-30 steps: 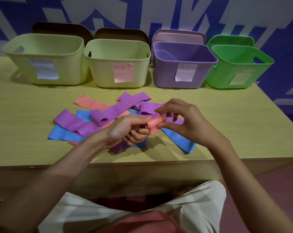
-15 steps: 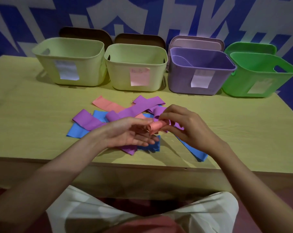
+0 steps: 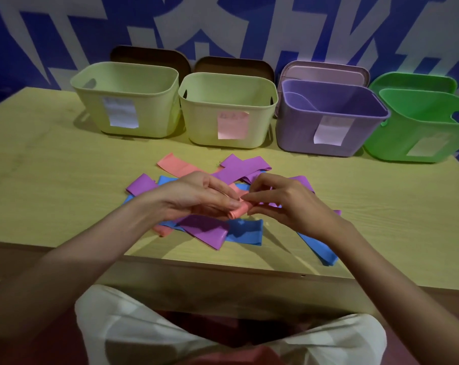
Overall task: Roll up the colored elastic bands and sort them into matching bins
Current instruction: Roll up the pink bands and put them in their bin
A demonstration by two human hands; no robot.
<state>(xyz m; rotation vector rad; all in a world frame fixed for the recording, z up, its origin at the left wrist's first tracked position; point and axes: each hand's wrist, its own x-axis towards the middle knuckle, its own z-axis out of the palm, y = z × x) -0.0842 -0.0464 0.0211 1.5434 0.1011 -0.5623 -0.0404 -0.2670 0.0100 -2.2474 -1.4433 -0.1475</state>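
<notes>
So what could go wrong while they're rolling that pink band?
1. The pink roll is only pinched between the left hand and right hand; being elastic, it may spring open if either lets go.
2. Loose purple bands and blue bands lie right beneath, so one could get caught up in the roll.
3. Only small paper labels set the two pale bins apart, so the roll might miss the bin with the pink label.
</notes>
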